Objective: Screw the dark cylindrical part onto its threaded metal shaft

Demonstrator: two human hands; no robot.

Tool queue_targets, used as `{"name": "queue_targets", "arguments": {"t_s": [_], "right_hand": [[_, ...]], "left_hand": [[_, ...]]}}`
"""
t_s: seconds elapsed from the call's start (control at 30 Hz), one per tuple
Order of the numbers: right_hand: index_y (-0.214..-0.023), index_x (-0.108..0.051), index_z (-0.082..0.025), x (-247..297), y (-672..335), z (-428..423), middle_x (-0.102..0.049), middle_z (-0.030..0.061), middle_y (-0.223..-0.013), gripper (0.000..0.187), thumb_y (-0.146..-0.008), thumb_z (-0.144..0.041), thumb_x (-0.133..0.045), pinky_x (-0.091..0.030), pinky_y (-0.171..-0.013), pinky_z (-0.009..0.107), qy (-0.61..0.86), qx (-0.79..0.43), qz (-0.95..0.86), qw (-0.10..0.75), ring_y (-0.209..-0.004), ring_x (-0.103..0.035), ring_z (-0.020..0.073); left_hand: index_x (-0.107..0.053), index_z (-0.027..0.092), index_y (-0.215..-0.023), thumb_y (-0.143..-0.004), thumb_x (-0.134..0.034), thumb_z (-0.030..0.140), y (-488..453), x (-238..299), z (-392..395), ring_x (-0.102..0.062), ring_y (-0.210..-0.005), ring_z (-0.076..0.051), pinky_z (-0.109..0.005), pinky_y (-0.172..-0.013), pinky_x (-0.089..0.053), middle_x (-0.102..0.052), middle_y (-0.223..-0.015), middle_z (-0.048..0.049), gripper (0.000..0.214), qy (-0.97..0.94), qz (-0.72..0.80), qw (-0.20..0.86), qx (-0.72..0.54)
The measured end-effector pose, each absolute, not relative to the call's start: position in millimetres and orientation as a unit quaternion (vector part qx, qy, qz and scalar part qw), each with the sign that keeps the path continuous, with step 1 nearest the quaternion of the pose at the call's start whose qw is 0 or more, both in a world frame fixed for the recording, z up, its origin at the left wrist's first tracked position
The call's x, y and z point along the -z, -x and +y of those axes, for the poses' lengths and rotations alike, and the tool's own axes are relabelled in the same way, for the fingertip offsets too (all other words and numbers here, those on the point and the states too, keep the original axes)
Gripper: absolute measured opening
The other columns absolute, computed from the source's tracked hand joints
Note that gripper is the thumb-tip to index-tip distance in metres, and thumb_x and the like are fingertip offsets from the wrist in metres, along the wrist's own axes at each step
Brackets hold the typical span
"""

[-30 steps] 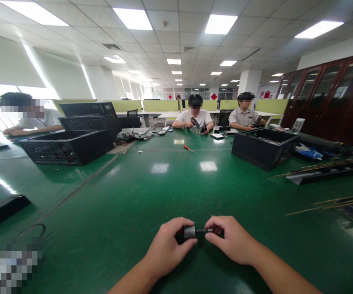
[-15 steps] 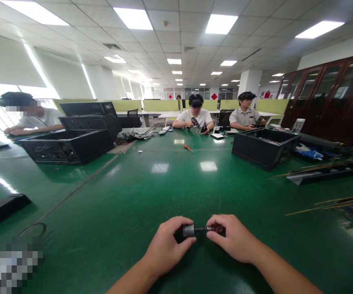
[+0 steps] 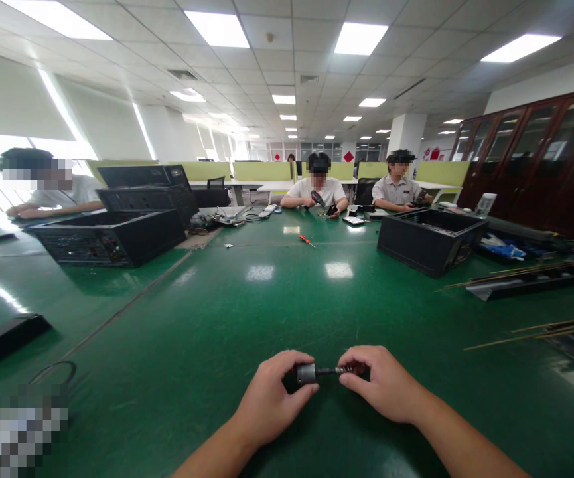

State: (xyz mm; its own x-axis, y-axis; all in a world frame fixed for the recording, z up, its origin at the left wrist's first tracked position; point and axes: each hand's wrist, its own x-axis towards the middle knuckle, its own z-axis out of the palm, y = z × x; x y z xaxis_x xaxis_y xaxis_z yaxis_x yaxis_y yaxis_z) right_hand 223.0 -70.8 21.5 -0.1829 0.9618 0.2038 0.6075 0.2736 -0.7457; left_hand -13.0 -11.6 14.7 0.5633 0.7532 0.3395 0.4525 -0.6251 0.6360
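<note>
My left hand [image 3: 271, 398] is closed around a small tool with a grey metal collar [image 3: 306, 374] at its tip. A thin dark bit [image 3: 330, 372] sticks out of the collar to the right. My right hand [image 3: 383, 385] pinches the far end of that bit between thumb and fingers. Both hands hover low over the green table [image 3: 267, 312], near its front edge. The tool's body is hidden inside my left fist.
Black computer cases stand at the left [image 3: 110, 236] and right [image 3: 429, 245]. A red screwdriver [image 3: 306, 241] lies mid-table. Thin sticks and black panels [image 3: 535, 279] lie at the right, a black panel [image 3: 2, 338] at the left. Three people sit at the far side and left.
My right hand has shifted slightly right, so a little more of the bit shows between the hands. Nothing else has moved.
</note>
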Motion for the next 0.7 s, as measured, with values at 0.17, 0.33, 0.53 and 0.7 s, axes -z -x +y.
{"name": "queue_targets", "arguments": {"t_s": [0.17, 0.33, 0.53, 0.7], "right_hand": [[-0.089, -0.072, -0.021, -19.9, -223.6, -70.7, -0.068, -0.0004, -0.080, 0.008, -0.085, -0.024, -0.065, -0.042, -0.071, 0.025, 0.543, -0.263, -0.724, 0.335, -0.075, -0.060, 0.0157], [-0.089, -0.072, -0.022, -20.7, -223.5, -71.0, -0.067, -0.0005, -0.079, 0.008, -0.085, -0.025, -0.065, -0.042, -0.070, 0.025, 0.547, -0.262, -0.724, 0.329, -0.074, -0.060, 0.0158], [-0.090, -0.072, -0.021, -22.6, -224.2, -71.6, -0.068, 0.0001, -0.080, 0.009, -0.086, -0.025, -0.065, -0.043, -0.071, 0.026, 0.545, -0.262, -0.727, 0.324, -0.076, -0.061, 0.0163], [-0.091, -0.073, -0.021, -22.9, -225.5, -71.1, -0.069, 0.0001, -0.081, 0.010, -0.086, -0.026, -0.065, -0.043, -0.071, 0.026, 0.548, -0.255, -0.727, 0.326, -0.075, -0.061, 0.0162]], "left_hand": [[-0.068, 0.023, -0.102, -0.074, -0.075, 0.018, 11.9, -16.8, -11.8, -0.069, -0.087, -0.020, -0.034, -0.083, -0.053, -0.074, -0.094, -0.0020, 0.029, -0.850, 0.351, 0.246, -0.306], [-0.068, 0.023, -0.102, -0.075, -0.075, 0.020, 13.2, -17.0, -12.4, -0.069, -0.087, -0.021, -0.034, -0.082, -0.053, -0.074, -0.095, -0.0030, 0.028, -0.850, 0.351, 0.249, -0.303], [-0.068, 0.023, -0.101, -0.074, -0.075, 0.016, 12.9, -17.6, -12.5, -0.068, -0.087, -0.021, -0.034, -0.083, -0.052, -0.074, -0.095, -0.0020, 0.029, -0.849, 0.354, 0.255, -0.299], [-0.069, 0.023, -0.102, -0.074, -0.076, 0.019, 12.2, -18.0, -11.1, -0.069, -0.088, -0.021, -0.035, -0.084, -0.052, -0.075, -0.096, -0.0030, 0.029, -0.846, 0.364, 0.255, -0.294]]}}
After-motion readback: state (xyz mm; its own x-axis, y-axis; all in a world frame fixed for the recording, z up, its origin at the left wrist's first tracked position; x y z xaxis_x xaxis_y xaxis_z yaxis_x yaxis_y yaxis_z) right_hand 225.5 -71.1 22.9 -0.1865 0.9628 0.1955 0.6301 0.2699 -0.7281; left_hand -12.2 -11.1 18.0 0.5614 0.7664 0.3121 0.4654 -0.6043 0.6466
